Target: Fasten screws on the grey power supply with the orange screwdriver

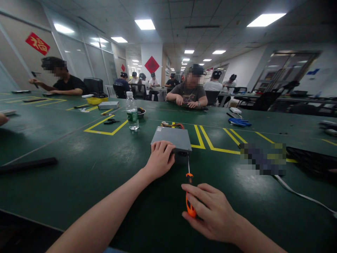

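Note:
A grey metal box (175, 136) with a socket on its near side, which looks like a computer power supply, lies on the green table. Coloured cables (172, 125) come out behind it. My left hand (161, 156) lies over the box's near left edge, fingers bent onto its top and front. In my right hand (210, 207) is an orange and black screwdriver (190, 205), gripped by the handle between thumb and fingers. Its shaft points away from me, and the tip is at the box's near right corner. Whether the tip sits in a screw, I cannot tell.
Beyond the box to the left stands a water bottle (132, 112) beside a dark bowl (141, 112). A black bar (28, 165) lies at left. Blue gloves (239, 122) and a blurred-out flat object (263, 160) with a white cable are at right. A co-worker (191, 91) sits opposite.

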Tool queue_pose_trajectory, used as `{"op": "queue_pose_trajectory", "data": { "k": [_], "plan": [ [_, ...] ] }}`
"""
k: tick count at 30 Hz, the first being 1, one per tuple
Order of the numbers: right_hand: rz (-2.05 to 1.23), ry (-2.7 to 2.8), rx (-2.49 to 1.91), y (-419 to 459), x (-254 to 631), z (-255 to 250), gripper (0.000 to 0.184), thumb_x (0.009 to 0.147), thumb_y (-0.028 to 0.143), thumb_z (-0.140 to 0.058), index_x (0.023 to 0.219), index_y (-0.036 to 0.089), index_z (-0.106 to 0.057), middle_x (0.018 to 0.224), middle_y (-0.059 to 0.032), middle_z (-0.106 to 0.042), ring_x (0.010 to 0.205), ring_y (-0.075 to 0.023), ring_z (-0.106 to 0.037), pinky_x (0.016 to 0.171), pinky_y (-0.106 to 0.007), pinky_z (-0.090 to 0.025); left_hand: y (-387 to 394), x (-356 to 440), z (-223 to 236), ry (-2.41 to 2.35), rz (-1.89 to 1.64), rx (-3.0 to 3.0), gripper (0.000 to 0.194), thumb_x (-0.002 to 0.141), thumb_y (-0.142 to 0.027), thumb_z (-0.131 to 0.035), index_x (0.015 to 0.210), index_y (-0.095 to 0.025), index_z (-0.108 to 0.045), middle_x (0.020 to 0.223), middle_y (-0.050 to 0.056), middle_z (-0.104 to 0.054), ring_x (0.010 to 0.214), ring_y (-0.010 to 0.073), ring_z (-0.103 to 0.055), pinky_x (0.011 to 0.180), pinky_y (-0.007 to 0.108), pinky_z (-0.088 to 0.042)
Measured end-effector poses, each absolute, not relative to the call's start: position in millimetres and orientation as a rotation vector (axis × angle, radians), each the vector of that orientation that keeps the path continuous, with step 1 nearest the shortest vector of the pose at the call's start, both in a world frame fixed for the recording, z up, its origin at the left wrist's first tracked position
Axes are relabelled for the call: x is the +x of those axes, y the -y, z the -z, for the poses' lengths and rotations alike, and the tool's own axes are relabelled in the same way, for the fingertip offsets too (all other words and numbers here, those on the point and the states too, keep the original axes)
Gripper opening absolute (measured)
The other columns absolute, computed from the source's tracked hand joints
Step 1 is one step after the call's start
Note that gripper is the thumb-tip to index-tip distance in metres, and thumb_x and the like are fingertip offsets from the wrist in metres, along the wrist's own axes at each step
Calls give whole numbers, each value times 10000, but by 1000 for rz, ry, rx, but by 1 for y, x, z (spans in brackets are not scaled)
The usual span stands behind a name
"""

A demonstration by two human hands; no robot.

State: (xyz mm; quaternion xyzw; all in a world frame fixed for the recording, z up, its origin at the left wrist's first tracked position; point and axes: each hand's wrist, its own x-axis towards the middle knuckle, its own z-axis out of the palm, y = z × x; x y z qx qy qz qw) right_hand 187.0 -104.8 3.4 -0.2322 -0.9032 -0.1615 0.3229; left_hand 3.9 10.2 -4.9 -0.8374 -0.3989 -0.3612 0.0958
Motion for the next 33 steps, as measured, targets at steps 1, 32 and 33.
{"op": "queue_pose_trajectory", "data": {
  "k": [1, 32, 33],
  "plan": [
    [411, 2354, -614, 104, 188, -2, 162, 847, 256, -511, 935, 124, -547, 952, -155, -663, 740, -174, -628, 635, -302, -500, -10, 4, 5, 1179, 1074, -2481, 250, 807, -198, -489, 1056, -193, -511, 1080, 78, -531, 1011, 236, -444, 878, 411, -325],
    [770, 2286, -780, 108, 193, -3, 217, 875, 230, -440, 850, 108, -617, 834, -133, -626, 731, -183, -624, 607, -267, -530, -9, 3, 3, 1192, 1050, -2481, 248, 811, -205, -490, 1058, -187, -507, 1081, 76, -525, 1007, 234, -445, 881, 404, -328],
    [774, 2296, -784, 109, 192, -3, 216, 873, 197, -426, 886, 100, -618, 857, -139, -630, 765, -189, -630, 631, -272, -537, -9, 3, 3, 1190, 1053, -2482, 247, 811, -205, -490, 1057, -189, -508, 1079, 76, -526, 1006, 235, -444, 878, 405, -330]
  ]
}}
